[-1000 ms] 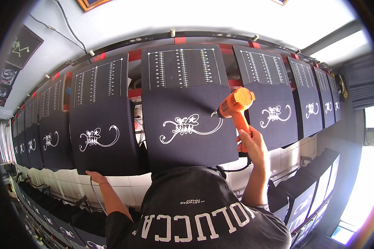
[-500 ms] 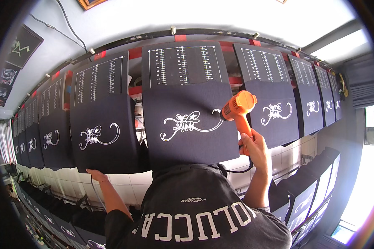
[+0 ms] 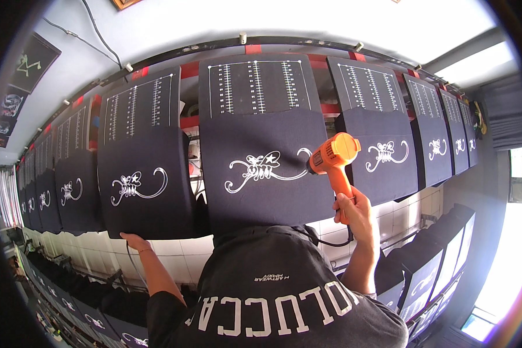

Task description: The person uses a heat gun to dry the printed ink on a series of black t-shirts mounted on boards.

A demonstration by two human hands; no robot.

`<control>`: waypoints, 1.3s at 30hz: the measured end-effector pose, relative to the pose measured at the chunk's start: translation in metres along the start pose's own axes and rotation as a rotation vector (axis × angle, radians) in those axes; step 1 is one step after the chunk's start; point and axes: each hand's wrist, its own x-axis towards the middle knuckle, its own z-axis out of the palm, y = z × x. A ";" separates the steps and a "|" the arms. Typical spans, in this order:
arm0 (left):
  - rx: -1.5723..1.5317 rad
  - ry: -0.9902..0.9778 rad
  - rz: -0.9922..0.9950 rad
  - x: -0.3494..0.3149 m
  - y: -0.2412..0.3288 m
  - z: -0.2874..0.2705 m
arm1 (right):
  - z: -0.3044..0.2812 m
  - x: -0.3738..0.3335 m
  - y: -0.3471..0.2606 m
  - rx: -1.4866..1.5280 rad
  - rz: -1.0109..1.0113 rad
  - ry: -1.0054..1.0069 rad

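An orange plastic heat gun with a dark nozzle (image 3: 337, 153) is over the right part of a black cloth garment (image 3: 255, 211) on the middle board, its nozzle at the right-hand curl of a white line-drawn insect print (image 3: 262, 167). A small dark label on the gun's side is too small to read. The right hand (image 3: 356, 211) has its fingers closed around the gun's handle; a black cable (image 3: 333, 244) hangs below. The left hand (image 3: 135, 241) is at the lower edge of the black cloth on the left-hand neighbouring board (image 3: 148, 217); whether it grips cannot be told. Above the middle garment, the bare dark board (image 3: 240, 87) carries white ruled scales with tiny marks. The person's black shirt (image 3: 255, 255) bears large white block capitals, upside down, and a smaller white line of lettering.
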 end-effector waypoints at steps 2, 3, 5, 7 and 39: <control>0.001 -0.004 0.011 -0.008 0.002 0.001 | 0.001 -0.003 0.000 0.002 0.005 -0.002; -0.001 -0.002 0.007 -0.010 0.005 0.002 | -0.002 -0.004 0.000 0.004 0.020 -0.012; -0.004 0.002 -0.001 -0.012 0.007 0.002 | -0.001 -0.007 -0.001 -0.003 0.026 -0.006; -0.022 0.011 -0.014 -0.012 0.009 0.004 | 0.006 -0.010 -0.001 -0.023 0.009 0.025; 0.058 0.071 0.028 -0.012 0.007 0.002 | 0.036 -0.024 0.000 -0.029 0.053 -0.157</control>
